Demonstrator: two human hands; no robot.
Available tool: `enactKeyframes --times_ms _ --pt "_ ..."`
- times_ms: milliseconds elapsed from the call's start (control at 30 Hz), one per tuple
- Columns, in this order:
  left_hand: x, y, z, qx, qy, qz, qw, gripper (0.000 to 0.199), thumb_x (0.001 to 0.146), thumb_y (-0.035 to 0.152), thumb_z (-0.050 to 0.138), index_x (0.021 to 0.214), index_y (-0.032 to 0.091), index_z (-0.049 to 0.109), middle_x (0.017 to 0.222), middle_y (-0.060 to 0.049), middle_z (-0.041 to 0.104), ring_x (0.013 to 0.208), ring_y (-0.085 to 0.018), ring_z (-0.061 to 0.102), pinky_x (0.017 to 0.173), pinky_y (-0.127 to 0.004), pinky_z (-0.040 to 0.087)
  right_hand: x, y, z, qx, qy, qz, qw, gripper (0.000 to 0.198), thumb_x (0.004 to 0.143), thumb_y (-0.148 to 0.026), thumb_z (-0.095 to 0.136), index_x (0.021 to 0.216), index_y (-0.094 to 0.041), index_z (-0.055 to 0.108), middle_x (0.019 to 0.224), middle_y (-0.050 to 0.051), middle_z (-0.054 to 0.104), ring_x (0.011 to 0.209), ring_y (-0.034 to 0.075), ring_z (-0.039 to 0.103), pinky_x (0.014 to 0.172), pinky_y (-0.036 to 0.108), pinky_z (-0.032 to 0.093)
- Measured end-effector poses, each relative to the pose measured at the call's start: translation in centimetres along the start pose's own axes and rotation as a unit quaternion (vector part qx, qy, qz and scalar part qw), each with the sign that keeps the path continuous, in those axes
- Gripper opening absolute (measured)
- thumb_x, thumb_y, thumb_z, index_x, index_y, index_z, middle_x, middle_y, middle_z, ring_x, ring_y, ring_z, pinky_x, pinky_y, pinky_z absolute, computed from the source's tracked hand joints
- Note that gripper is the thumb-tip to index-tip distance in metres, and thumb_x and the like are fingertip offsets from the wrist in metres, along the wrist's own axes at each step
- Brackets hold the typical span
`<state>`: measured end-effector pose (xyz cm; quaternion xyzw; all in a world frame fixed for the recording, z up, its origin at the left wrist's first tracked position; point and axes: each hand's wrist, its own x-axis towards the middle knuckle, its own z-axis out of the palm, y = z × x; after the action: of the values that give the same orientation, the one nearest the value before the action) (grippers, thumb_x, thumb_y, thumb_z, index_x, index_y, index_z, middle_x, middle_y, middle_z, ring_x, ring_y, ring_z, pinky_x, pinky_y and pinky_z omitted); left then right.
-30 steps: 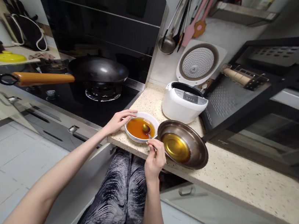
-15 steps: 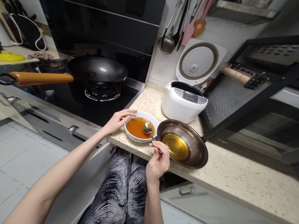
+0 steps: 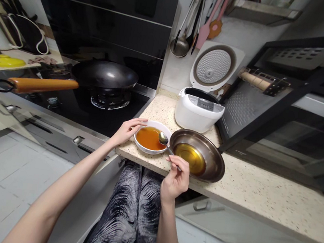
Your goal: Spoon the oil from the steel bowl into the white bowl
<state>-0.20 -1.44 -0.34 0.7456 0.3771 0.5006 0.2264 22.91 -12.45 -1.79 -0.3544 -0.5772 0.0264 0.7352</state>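
A white bowl [image 3: 149, 150] of orange-brown liquid stands near the counter's front edge. My left hand [image 3: 126, 132] holds its left rim, fingers stretched along the edge. In my right hand [image 3: 176, 176] a metal spoon [image 3: 163, 138] is pinched by the handle, its head over the right side of the bowl. Whether the spoon touches the liquid or rim is hard to tell. Just right of the bowl sits a steel basin [image 3: 214, 165] with clear yellow liquid in the bottom, partly behind my right hand.
Behind the basin is a white rice cooker [image 3: 197, 116] with its lid up. On the stove at left rests a black wok [image 3: 105, 75], its wooden handle [image 3: 45, 85] pointing left. Ladles and spatulas [image 3: 180, 47] hang on the wall. A black rack [image 3: 259, 95] with an oven stands right.
My right hand has shifted a little right and toward me. The spoon's head has moved from the liquid's middle right toward the bowl's right rim. My left hand stays on the bowl.
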Motion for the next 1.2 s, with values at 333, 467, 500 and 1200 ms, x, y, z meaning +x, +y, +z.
enactKeyframes --times_ms 333,467,500,1200 --pt "0.0 -0.1 0.0 0.002 0.002 0.000 1.000 0.033 0.101 0.039 0.052 0.110 0.022 0.079 0.139 -0.011 0.069 0.131 -0.029 0.063 0.118 -0.052 0.044 1.4 -1.0 -1.9 -0.015 0.062 -0.022 0.998 0.012 0.101 -0.017 0.054 0.100 -0.021 0.065 0.088 0.003 0.070 0.084 0.019 0.071 0.078 0.038 0.061" --pt "0.0 -0.1 0.0 0.003 -0.002 0.001 1.000 0.034 0.101 0.039 0.051 0.111 0.022 0.079 0.139 -0.011 0.069 0.132 -0.029 0.063 0.118 -0.052 0.044 1.8 -0.5 -2.8 -0.038 0.076 -0.025 0.996 0.011 0.101 -0.018 0.055 0.100 -0.021 0.065 0.089 0.004 0.070 0.085 0.019 0.071 0.077 0.038 0.061" --pt "0.0 -0.1 -0.1 0.004 -0.003 0.001 1.000 0.034 0.101 0.038 0.051 0.111 0.022 0.079 0.139 -0.011 0.069 0.132 -0.029 0.063 0.118 -0.052 0.044 1.9 -0.3 -3.0 -0.044 0.076 -0.029 0.996 0.011 0.101 -0.018 0.055 0.100 -0.021 0.065 0.089 0.004 0.070 0.086 0.019 0.071 0.077 0.038 0.061" --pt "0.0 0.0 -0.1 0.006 -0.002 0.006 1.000 0.033 0.102 0.035 0.051 0.112 0.022 0.079 0.139 -0.012 0.068 0.132 -0.028 0.063 0.118 -0.054 0.043 2.4 1.2 -4.4 -0.103 -0.020 -0.092 0.990 0.022 0.102 -0.011 0.045 0.111 -0.020 0.063 0.096 0.006 0.069 0.092 0.019 0.070 0.076 0.034 0.061"
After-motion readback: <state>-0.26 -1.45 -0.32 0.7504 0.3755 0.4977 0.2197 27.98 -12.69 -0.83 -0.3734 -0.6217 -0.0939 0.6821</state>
